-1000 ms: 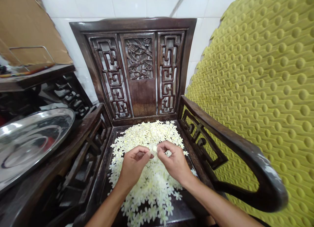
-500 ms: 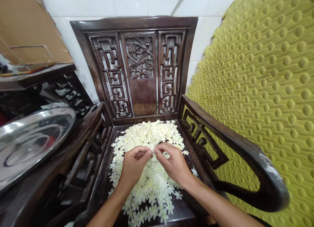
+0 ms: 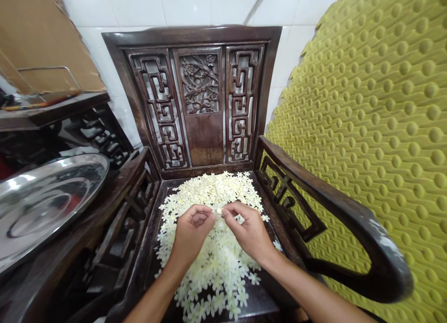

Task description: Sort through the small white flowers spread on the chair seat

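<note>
At the centre of the frame, a small white flower is pinched between the fingertips of the left hand and the right hand. Both grips are narrow, with thumb set near forefinger; whether a thread is also held cannot be told. The handling of this one flower seems to be under way, not finished. Below and behind the hands, a thick heap of loose flowers is spread over the chair seat, so much appears to be left. No finished piece can be made out, and none is seen on the visible part of the metal tray at the left edge.
</note>
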{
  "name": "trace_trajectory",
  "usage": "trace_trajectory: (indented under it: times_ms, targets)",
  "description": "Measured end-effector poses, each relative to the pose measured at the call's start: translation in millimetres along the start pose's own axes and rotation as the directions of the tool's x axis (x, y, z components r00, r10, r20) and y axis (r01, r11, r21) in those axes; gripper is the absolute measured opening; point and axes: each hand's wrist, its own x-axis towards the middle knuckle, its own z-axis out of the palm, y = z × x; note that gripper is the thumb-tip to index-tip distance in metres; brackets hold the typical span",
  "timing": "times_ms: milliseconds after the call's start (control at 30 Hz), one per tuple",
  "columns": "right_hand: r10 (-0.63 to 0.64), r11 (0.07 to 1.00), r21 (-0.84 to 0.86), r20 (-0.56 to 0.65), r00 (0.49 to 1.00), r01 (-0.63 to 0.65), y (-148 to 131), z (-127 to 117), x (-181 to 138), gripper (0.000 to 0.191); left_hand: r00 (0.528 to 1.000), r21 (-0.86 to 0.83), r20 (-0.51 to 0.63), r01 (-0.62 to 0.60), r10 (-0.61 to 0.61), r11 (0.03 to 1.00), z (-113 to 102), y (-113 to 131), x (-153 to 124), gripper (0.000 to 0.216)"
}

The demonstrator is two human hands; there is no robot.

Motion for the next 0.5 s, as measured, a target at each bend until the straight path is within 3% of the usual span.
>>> trace_trajectory:
  times_ms: [200, 500]
  targets:
    - [-0.022, 0.999, 0.032, 0.093, 0.995, 0.019, -4.4, -0.1, -3.1, 0.02, 0.998, -0.04, 0.049, 0.028, -0.026, 0.999, 1.8, -1.9, -2.0, 0.016]
    - [-0.042, 0.999, 0.038, 0.101, 0.994, 0.038, -3.9, -1.3, -4.3, 0.018, 1.0, -0.043, 0.022, 0.005, -0.004, 0.999, -0.2, -2.2, -1.1, 0.013]
